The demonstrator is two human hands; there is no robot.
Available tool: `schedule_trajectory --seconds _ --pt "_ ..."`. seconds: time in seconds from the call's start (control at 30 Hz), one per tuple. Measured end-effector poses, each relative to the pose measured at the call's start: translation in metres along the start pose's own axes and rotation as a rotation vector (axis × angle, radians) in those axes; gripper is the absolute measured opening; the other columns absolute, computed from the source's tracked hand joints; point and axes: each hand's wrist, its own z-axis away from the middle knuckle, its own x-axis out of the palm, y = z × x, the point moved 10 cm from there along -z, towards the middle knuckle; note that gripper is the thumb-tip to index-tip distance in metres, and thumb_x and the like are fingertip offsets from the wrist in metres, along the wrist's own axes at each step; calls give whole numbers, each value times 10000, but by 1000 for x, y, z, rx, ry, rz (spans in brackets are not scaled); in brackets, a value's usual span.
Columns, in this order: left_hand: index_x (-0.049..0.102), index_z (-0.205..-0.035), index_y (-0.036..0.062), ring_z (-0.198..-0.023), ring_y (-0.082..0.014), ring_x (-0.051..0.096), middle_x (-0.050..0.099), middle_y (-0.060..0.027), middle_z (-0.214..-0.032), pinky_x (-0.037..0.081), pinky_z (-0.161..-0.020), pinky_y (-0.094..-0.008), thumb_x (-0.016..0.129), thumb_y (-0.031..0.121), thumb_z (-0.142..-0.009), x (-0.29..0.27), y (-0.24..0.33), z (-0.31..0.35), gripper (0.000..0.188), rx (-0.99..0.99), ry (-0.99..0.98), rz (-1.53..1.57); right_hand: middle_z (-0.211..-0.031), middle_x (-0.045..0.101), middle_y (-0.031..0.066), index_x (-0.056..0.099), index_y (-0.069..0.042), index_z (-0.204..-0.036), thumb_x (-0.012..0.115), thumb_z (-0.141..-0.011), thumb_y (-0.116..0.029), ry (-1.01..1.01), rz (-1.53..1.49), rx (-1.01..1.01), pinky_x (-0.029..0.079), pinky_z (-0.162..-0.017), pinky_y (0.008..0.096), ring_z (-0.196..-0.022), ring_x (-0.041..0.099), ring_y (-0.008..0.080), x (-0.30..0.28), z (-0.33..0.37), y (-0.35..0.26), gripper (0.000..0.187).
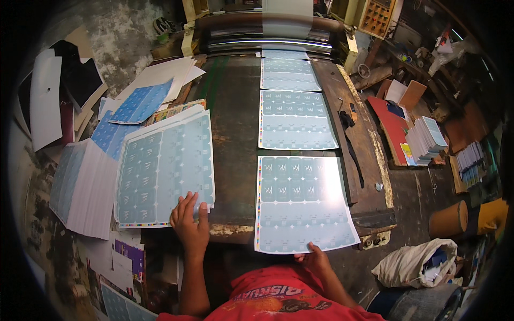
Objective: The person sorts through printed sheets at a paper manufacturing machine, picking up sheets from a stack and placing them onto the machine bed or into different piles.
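My right hand (pixel 315 258) pinches the near edge of a printed sheet (pixel 300 214), thumb on top and fingers beneath. This sheet is pale blue-green, with rows of label shapes and a colour strip down its left side. Farther up the table, another printed sheet (pixel 294 120) lies in line with it, and more follow toward the rollers. My left hand (pixel 191 215) rests at the near right corner of a stack of printed sheets (pixel 166 171), its fingers spread on the top sheet.
Metal rollers (pixel 267 45) span the table's far end, below a panel of knobs (pixel 376 17). Left of the stack leans a thick pile of sheets (pixel 88 187). A dark rail (pixel 340 144) runs along the right. On the floor stand a white sack (pixel 415 262) and a brown drum (pixel 448 219).
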Motion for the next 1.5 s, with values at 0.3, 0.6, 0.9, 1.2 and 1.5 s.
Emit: schedule_trajectory --seconds 0.3,0.6,0.9,1.2,1.5 --pt "675 -1203 87 -1340 -345 462 591 -134 -1363 235 -1141 -510 665 367 -922 -9 3 4 397 98 -66 98 -1022 681 168 522 -1 -1154 454 -1005 -458 -14 -96 -171 525 -858 465 -802 646 238 23 -47 -51 486" --pt "709 -1121 98 -1176 -310 607 705 -76 -1132 358 -1062 -466 634 280 -957 -27 4 2 256 46 -36 355 -1219 628 155 269 -175 -1495 500 -1010 -359 130 -199 -334 559 -775 437 -873 640 222 39 -43 -71 568" --pt "765 -1069 278 -1387 -325 437 695 39 -1211 -16 -1166 -639 767 408 -808 8 94 49 292 507 -653 411 -1157 633 106 385 -83 -1440 620 -915 -368 -426 -141 -235 513 -918 434 -968 641 228 107 -9 -89 643" --pt "647 -1251 91 -1418 -391 360 509 -120 -1456 210 -1161 -593 749 437 -817 -4 67 12 564 436 -278 67 -997 637 131 514 4 -1215 636 -923 -208 -89 -84 -121 489 -642 348 -776 620 228 35 -14 -40 381" --pt "661 -1243 88 -1314 -307 512 632 -98 -1319 337 -1097 -478 725 323 -864 2 -2 -1 450 291 -42 -57 -822 627 136 564 7 -1087 549 -982 -308 55 35 7 471 -702 360 -706 593 233 4 30 19 332"
